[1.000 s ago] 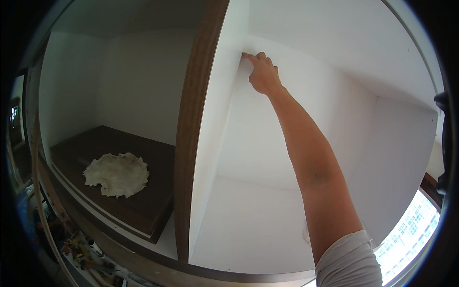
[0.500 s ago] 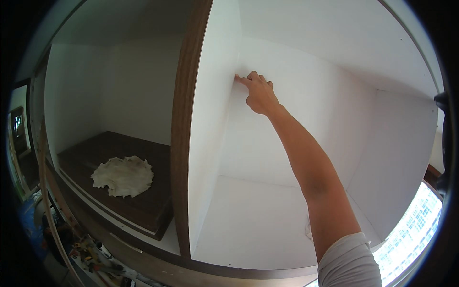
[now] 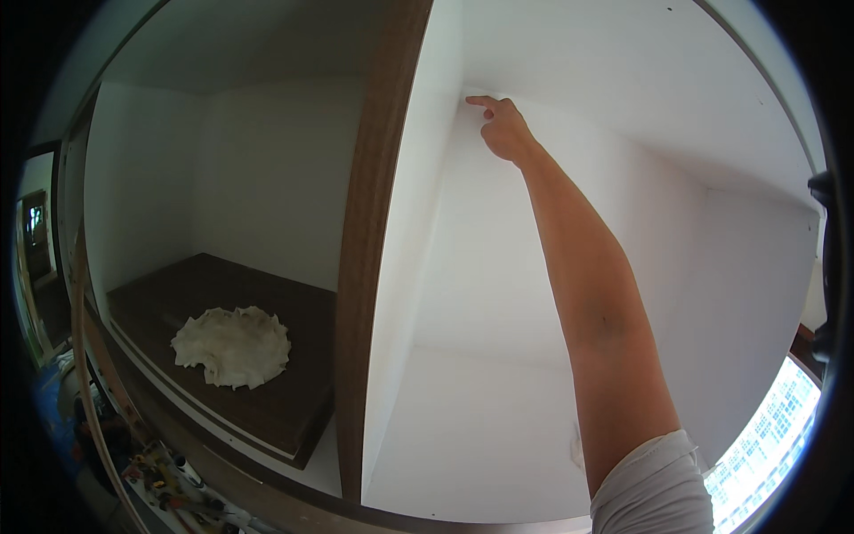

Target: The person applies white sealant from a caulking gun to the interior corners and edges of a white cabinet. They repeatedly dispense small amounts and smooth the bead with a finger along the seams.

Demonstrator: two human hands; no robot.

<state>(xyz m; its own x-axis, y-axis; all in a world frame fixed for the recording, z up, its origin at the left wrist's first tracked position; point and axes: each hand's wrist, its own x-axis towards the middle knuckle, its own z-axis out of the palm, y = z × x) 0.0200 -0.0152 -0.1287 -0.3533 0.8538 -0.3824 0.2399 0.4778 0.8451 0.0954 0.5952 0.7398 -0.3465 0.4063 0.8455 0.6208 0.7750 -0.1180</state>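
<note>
My right hand [image 3: 503, 126] reaches up inside a white cabinet compartment [image 3: 489, 258]. Its index finger is stretched out to the left, with the tip at the upper seam where the side panel [image 3: 416, 214] meets the back. The other fingers look curled, and I see nothing held in them. My bare forearm crosses the compartment from the lower right, below a light sleeve [image 3: 654, 485]. My left hand is outside the picture.
A brown upright [image 3: 378, 214] divides this compartment from a darker one on the left. There, a crumpled cream-coloured cloth-like piece [image 3: 233, 347] lies on a dark brown board [image 3: 307, 374]. Tools [image 3: 173, 485] lie low at the left. A bright window [image 3: 769, 445] shows at right.
My right hand has moved up along the inner corner, toward the top of the compartment, index finger still extended. The view has tilted slightly upward, so the cabinet sits lower in the picture.
</note>
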